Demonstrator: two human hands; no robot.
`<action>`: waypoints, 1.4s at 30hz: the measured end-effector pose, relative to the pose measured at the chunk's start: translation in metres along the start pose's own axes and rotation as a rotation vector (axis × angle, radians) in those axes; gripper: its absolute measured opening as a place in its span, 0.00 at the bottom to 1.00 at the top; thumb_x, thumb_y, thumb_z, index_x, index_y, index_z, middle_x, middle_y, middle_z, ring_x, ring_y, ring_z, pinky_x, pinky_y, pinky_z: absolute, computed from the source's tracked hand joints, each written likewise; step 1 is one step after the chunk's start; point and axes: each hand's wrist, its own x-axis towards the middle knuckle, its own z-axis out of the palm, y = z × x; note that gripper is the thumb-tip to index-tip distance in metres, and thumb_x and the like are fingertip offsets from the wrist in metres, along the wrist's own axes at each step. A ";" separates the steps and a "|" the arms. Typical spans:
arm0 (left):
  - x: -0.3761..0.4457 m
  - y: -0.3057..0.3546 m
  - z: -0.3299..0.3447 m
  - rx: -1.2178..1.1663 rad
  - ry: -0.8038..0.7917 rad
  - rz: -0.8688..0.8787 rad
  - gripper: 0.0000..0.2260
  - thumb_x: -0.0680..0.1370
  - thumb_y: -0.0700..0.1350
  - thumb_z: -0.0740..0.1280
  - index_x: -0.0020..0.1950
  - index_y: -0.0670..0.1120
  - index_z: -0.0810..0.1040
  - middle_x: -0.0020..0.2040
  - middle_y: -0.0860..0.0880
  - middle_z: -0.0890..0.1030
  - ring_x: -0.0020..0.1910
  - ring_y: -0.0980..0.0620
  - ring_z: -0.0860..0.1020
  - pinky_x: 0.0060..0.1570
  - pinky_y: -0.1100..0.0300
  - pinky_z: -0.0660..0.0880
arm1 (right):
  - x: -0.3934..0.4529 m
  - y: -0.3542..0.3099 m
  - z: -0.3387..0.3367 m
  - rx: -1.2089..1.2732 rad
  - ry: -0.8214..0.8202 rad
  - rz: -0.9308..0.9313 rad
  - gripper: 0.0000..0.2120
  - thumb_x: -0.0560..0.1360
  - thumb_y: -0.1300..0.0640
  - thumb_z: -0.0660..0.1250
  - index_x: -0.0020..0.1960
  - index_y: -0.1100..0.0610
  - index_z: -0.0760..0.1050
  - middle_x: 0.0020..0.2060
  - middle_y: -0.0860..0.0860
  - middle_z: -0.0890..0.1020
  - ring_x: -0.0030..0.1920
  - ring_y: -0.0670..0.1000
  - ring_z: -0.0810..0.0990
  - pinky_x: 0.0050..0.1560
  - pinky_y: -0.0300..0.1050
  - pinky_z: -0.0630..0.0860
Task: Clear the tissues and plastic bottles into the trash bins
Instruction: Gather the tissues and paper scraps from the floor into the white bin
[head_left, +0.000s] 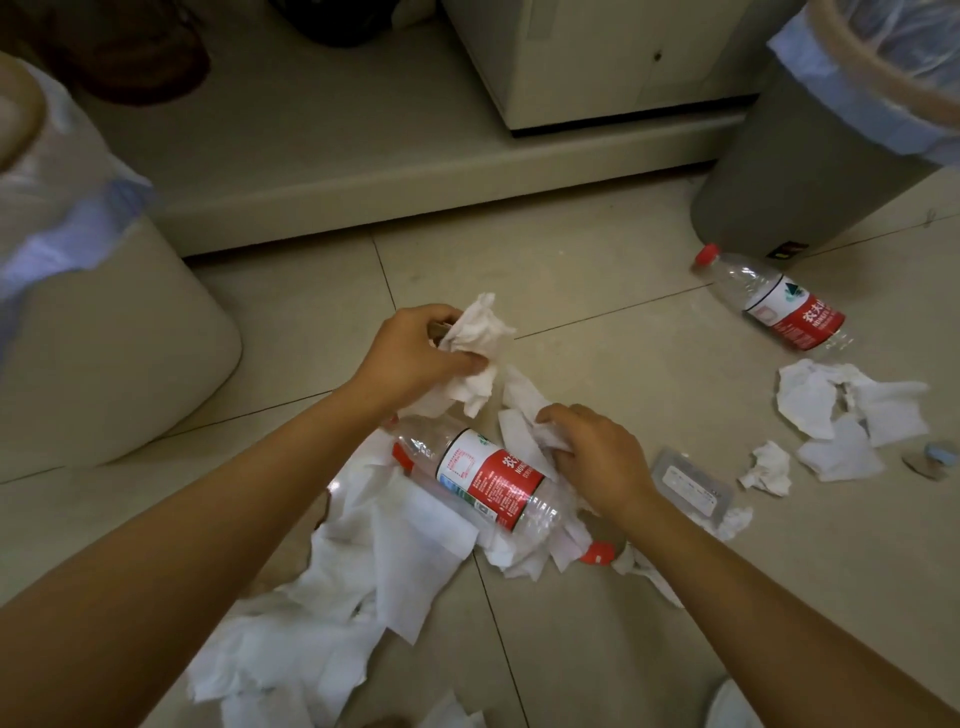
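Note:
My left hand (415, 353) is raised over the floor and closed on a crumpled white tissue wad (480, 338). Just below and to the right, my right hand (592, 457) pinches another white tissue (524, 415) that lies against a clear plastic bottle with a red label (493, 478). That bottle rests on a heap of white tissues (363, 582). A second red-label bottle (774, 299) lies at the right, near the grey bin (789, 187). A cream bin (104, 338) with a bag liner stands at the left. A loose red cap (597, 553) shows under my right wrist.
More torn tissues (852, 410) lie at the right, with a small wad (769, 467) and a flat clear plastic packet (691, 483) beside them. A raised cream ledge (415, 176) and a cabinet (597, 62) close off the far side. Dark shoes (130, 52) sit at the top left.

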 end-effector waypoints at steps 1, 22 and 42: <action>-0.002 0.003 -0.006 -0.064 0.013 -0.033 0.16 0.67 0.43 0.77 0.53 0.50 0.81 0.46 0.54 0.82 0.44 0.55 0.80 0.44 0.62 0.77 | 0.001 -0.003 -0.005 0.026 0.026 -0.008 0.16 0.74 0.60 0.66 0.62 0.52 0.75 0.51 0.53 0.81 0.46 0.55 0.79 0.42 0.47 0.75; -0.106 0.063 -0.178 -0.246 0.407 -0.035 0.22 0.66 0.45 0.78 0.56 0.56 0.74 0.47 0.60 0.78 0.43 0.60 0.79 0.36 0.65 0.73 | 0.040 -0.204 -0.126 0.824 0.094 -0.249 0.17 0.70 0.62 0.73 0.54 0.46 0.76 0.48 0.49 0.80 0.46 0.48 0.81 0.41 0.39 0.80; -0.139 0.031 -0.350 -0.423 0.826 -0.086 0.28 0.65 0.42 0.79 0.62 0.50 0.73 0.52 0.49 0.81 0.47 0.51 0.81 0.35 0.61 0.78 | 0.111 -0.447 -0.125 0.953 0.098 -0.567 0.14 0.71 0.66 0.72 0.53 0.54 0.76 0.42 0.51 0.81 0.42 0.47 0.82 0.38 0.36 0.80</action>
